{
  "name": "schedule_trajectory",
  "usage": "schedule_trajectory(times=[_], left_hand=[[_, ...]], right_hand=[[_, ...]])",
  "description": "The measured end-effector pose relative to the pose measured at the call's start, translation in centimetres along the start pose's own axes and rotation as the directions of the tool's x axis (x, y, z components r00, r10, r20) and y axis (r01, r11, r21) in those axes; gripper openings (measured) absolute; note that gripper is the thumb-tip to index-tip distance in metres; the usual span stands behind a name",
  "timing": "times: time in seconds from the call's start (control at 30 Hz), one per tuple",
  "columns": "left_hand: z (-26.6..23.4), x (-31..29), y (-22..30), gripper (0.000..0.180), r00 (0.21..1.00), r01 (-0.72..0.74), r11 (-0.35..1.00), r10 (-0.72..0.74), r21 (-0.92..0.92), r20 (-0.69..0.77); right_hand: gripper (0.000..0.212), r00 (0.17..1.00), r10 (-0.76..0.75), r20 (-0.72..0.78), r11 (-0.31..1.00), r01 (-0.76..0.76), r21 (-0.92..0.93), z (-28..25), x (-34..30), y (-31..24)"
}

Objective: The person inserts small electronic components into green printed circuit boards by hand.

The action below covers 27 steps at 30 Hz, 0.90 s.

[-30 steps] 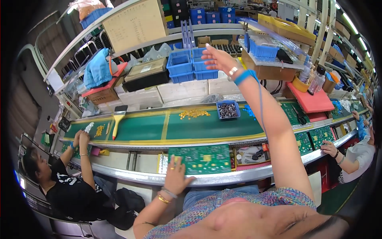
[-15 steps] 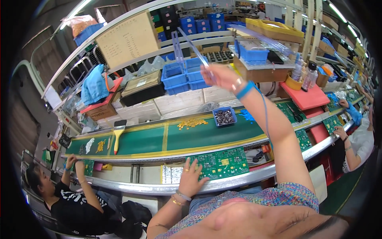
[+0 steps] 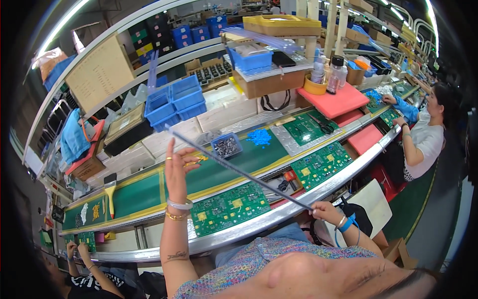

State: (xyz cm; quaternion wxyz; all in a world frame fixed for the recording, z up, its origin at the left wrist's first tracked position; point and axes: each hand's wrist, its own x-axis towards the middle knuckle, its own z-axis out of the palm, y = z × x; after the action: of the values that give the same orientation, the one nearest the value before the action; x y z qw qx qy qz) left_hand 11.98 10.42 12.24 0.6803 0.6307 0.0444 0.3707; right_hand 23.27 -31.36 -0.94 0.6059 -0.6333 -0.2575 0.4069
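Observation:
A long thin plastic tube [image 3: 239, 172], with a row of small dark parts in it, slants across the belt. My right hand [image 3: 326, 213] is closed round its lower right end, past the metal front rail. My left hand [image 3: 177, 172] is raised near the tube's far end, fingers stretched out and apart; whether they touch the tube I cannot tell. Below the tube lies a green circuit board [image 3: 231, 209], just right of my left wrist. Beyond the tube's middle stands a small blue tray [image 3: 226, 145] of dark and silvery parts.
Further right are a second circuit board [image 3: 322, 165], blue pieces [image 3: 259, 138] and scissors [image 3: 324, 127]. A paintbrush [image 3: 110, 195] and small part piles lie left on the green belt. Blue bins [image 3: 174, 102] stand behind. Co-workers sit at both ends; the metal rail [image 3: 219, 237] borders the front.
My right hand has come down from the bins to the front right with the tube. My left hand has lifted off the circuit board towards the tube's far end. The view has swung right.

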Motion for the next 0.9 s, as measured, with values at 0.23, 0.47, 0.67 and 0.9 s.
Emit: schedule_trajectory(times=[0.23,0.47,0.67,0.9], left_hand=[[-3.2,-0.6,-2.1,0.033,0.987,0.074,0.997,-0.077,-0.027,-0.138],[-5.1,-5.4,-2.1,0.028,0.93,0.328,0.944,-0.317,0.03,-0.188],[0.2,-10.8,-5.5,0.028,0.796,0.604,0.797,-0.604,0.004,0.042],[-2.9,-10.5,-2.9,0.012,0.92,0.326,0.646,-0.384,0.69,-0.075]], right_hand=[[0.013,0.998,0.03,-0.046,0.991,-0.036,-0.127,-2.7,-2.3,1.0],[0.028,0.918,-0.375,-0.127,0.331,0.005,-0.944,-4.3,-1.4,-3.8],[0.027,0.752,-0.658,-0.021,0.336,0.27,-0.902,3.8,5.9,-6.2],[0.022,0.674,-0.65,0.351,-0.022,0.445,-0.895,6.2,9.9,-9.0]])
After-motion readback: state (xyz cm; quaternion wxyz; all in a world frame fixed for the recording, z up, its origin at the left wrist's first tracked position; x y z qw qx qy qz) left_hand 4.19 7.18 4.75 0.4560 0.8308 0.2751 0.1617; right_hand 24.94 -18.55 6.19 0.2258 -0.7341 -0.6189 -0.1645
